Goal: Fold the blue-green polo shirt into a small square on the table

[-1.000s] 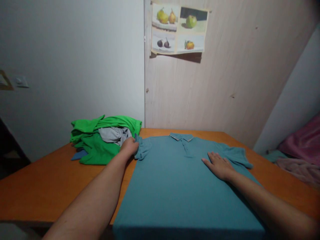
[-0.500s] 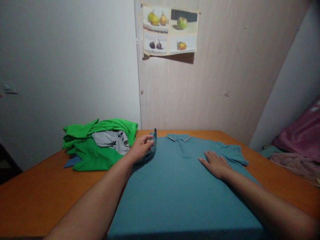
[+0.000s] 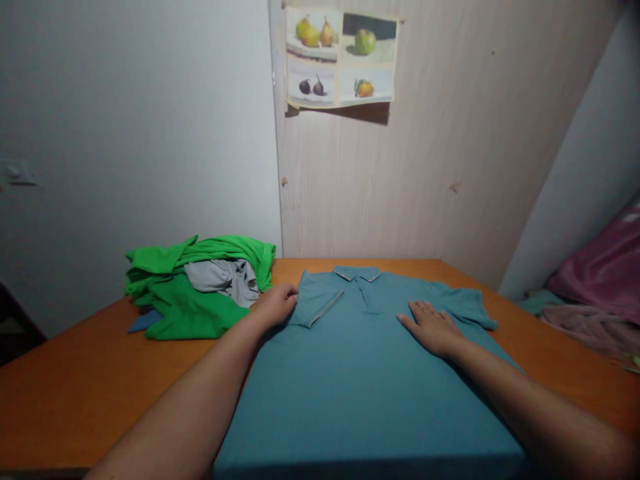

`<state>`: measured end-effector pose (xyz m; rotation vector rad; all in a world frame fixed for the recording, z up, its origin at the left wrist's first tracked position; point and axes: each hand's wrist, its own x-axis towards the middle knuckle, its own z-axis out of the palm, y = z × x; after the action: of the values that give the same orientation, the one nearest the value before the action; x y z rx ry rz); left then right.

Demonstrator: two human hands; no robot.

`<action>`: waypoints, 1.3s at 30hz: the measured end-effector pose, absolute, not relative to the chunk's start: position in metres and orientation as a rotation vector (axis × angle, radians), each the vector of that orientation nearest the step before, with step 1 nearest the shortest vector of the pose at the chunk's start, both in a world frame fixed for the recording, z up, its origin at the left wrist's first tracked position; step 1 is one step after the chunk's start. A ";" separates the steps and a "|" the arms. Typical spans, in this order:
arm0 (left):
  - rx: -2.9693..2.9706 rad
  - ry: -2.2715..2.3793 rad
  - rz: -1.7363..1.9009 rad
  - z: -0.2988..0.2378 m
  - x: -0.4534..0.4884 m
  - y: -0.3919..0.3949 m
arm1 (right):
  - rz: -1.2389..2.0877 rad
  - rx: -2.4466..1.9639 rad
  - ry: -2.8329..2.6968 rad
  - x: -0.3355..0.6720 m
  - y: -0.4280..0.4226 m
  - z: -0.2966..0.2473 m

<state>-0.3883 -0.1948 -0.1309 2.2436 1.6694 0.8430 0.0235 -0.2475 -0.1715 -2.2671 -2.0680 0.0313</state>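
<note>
A blue-green polo shirt [image 3: 380, 380] lies spread front up, its collar [image 3: 357, 273] toward the wall and its lower edge at the near side of the table. The sleeve on the left [image 3: 317, 303] is folded inward over the shirt's front, its pale-edged cuff slanting across the chest. At that fold my left hand [image 3: 277, 305] is closed, fingers curled on the shirt's edge; the fingertips are partly hidden. My right hand [image 3: 433, 328] rests flat on the chest with fingers stretched out, beside the other sleeve [image 3: 467, 307], which points outward.
On the left of the orange-brown table [image 3: 125, 387] is a heap of green clothes [image 3: 200, 307] with a grey garment [image 3: 223, 277] in it. Pink cloth [image 3: 600, 280] lies at the far right. A fruit picture sheet [image 3: 340, 60] hangs on the wall behind.
The left sleeve, raised on edge before, now lies flat, folded inward on the shirt. My left hand has drawn slightly left and its fingers have curled. My right hand stays in place.
</note>
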 end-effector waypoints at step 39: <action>2.467 1.803 0.227 -0.147 -0.346 -0.134 | 0.106 -2.218 -2.015 0.012 -0.252 -0.168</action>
<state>-0.3463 -0.1336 -0.1469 2.4671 1.8028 0.2269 0.0116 -0.2521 -0.1681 -2.2178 -2.0152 0.1056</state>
